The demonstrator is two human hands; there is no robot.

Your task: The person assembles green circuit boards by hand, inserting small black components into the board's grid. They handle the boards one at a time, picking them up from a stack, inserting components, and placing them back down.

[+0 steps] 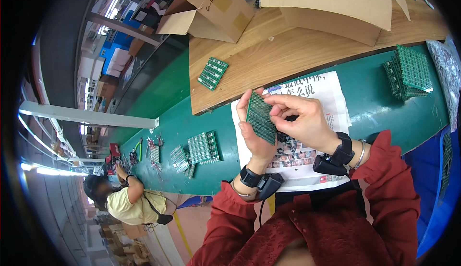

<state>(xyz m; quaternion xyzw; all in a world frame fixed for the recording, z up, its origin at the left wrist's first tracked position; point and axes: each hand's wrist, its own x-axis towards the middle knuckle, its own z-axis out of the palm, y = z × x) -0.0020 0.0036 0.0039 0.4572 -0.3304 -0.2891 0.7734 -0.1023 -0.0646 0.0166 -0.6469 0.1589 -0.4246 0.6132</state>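
Note:
A green circuit board panel (261, 119), covered in rows of small parts, is tilted up above a newspaper sheet (338, 107). My left hand (256, 147) grips it along its left and lower side, thumb and fingers at its edges. Close against the panel's right side, my right hand (305, 119) has thumb and forefinger drawn together at the board's face. Whatever those fingertips may pinch is too small to make out. Small dark pieces (286, 143) lie on the newspaper below my hands.
Stacked green panels lie right (414, 69) and left (204, 147) on the green bench (374, 114). Another panel (212, 74) rests on the raised wooden board (240, 64), near two cardboard boxes (326, 2). A person in yellow (129, 206) works at the far left.

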